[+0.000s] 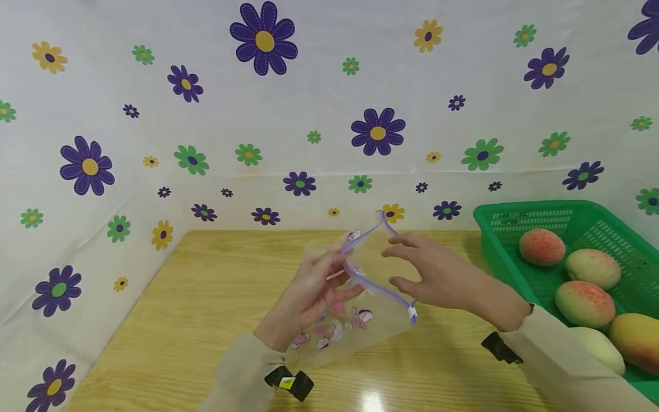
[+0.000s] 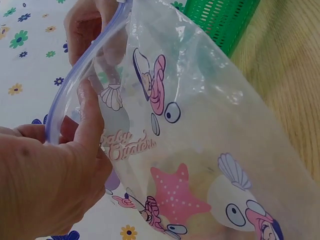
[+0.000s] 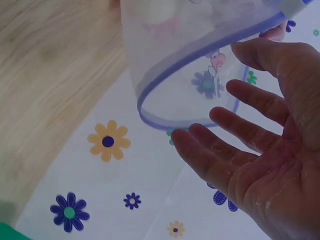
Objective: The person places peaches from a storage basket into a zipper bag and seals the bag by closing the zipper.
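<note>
Sleeves: As we look down from the head, two pale sleeves (image 1: 242,372) reach in from the bottom edge, a black device (image 1: 289,382) at each wrist.
Left hand: We see the left hand (image 1: 314,289) pinching the bag's edge between thumb and fingers, just by the mouth.
Right hand: We find the right hand (image 1: 437,274) free of any grip, its fingers spread at the mouth; we cannot quite tell whether a fingertip brushes the rim.
Bag: We see the clear bag (image 1: 381,326) tilted over the middle of the table, between the hands, its mouth gaping.
Zip: We trace a purple zip (image 1: 383,290) along both lips, with a white slider (image 1: 412,312) at the near right corner.
Prints: Up close we make out a pink starfish (image 2: 179,192) on the film.
Table: Under it all we see yellowish wood-grain table (image 1: 206,297).
Green basket: On the right we spot a slotted green basket (image 1: 501,269) holding five fruits (image 1: 585,303), one partly behind the right sleeve.
Cloth: Farthest off, we face a white cloth (image 1: 319,91) printed with purple, green and yellow flowers (image 1: 265,41).
</note>
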Demonstrator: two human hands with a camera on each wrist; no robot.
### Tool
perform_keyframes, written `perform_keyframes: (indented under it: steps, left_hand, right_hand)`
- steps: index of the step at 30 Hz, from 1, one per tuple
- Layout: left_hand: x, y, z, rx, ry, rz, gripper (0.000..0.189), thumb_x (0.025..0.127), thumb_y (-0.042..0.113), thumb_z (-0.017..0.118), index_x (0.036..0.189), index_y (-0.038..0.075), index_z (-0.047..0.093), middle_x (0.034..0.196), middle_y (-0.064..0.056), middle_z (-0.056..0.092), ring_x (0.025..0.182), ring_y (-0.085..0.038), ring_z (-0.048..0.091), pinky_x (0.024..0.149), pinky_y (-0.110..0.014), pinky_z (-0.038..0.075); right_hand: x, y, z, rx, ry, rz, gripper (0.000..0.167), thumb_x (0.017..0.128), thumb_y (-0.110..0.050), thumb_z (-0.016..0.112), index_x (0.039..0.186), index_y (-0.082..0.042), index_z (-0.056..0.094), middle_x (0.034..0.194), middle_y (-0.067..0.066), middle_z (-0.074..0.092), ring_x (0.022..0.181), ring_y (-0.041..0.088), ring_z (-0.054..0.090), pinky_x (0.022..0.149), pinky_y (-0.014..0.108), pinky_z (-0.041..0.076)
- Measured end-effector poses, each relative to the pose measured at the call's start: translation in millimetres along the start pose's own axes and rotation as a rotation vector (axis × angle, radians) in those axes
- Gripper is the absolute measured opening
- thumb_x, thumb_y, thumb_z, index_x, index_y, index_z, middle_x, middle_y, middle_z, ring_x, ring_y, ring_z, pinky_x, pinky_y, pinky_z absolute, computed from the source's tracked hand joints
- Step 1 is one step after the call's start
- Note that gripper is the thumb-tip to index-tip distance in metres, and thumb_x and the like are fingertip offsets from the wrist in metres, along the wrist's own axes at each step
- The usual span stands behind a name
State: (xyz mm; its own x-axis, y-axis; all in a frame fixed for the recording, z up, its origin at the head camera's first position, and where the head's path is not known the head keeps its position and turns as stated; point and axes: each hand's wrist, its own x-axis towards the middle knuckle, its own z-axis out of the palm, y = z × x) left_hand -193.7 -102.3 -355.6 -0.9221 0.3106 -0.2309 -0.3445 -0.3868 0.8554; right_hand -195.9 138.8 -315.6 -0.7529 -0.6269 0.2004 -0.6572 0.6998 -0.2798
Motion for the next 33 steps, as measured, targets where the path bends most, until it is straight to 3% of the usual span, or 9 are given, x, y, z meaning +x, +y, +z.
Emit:
perform_keyframes:
  steps: [9,19,28,33]
  left_hand:
    - [-2.1,-0.3,-2.8,-0.063,0.025,-0.002,0.026,0.107,0.015,0.049,0.128,0.001,0.053,0.098,-0.003,0.058,0.089,-0.012,0.067,0.082,-0.034,0.065]
    - [-4.3,-2.6,-6.5,-0.067,0.022,0.008,0.022,0.107,0.016,0.052,0.123,0.003,0.058,0.097,-0.001,0.062,0.091,-0.012,0.065,0.084,-0.034,0.065]
    - [-4.1,-3.9,-4.9,-0.113,-0.015,-0.003,0.014,0.106,0.015,0.053,0.110,0.009,0.065,0.093,0.000,0.062,0.087,-0.011,0.066,0.083,-0.033,0.065]
    - [-4.8,-4.1,-4.7,-0.113,-0.007,0.000,0.014,0.106,0.014,0.053,0.112,0.008,0.063,0.095,-0.001,0.062,0.087,-0.011,0.066,0.082,-0.033,0.065]
  right_hand:
    - [-8.9,6.6,-19.0,-0.121,0.071,-0.002,0.045,0.093,-0.024,0.076,0.134,-0.009,0.065,0.138,0.016,0.063,0.117,0.034,0.068,0.088,0.048,0.063]
    - [-21.6,24.7,-47.2,-0.238,0.148,0.017,0.048,0.091,-0.025,0.078,0.134,-0.010,0.065,0.135,0.016,0.064,0.121,0.038,0.064,0.091,0.055,0.060]
    - [-43.4,49.5,-54.9,-0.322,0.164,0.099,0.050,0.089,-0.028,0.079,0.135,-0.011,0.065,0.133,0.018,0.065,0.118,0.041,0.064,0.084,0.057,0.061]
    - [-52.1,64.8,-57.2,-0.355,0.194,0.094,0.052,0.087,-0.027,0.081,0.133,-0.009,0.066,0.130,0.019,0.066,0.116,0.042,0.063,0.085,0.060,0.059]
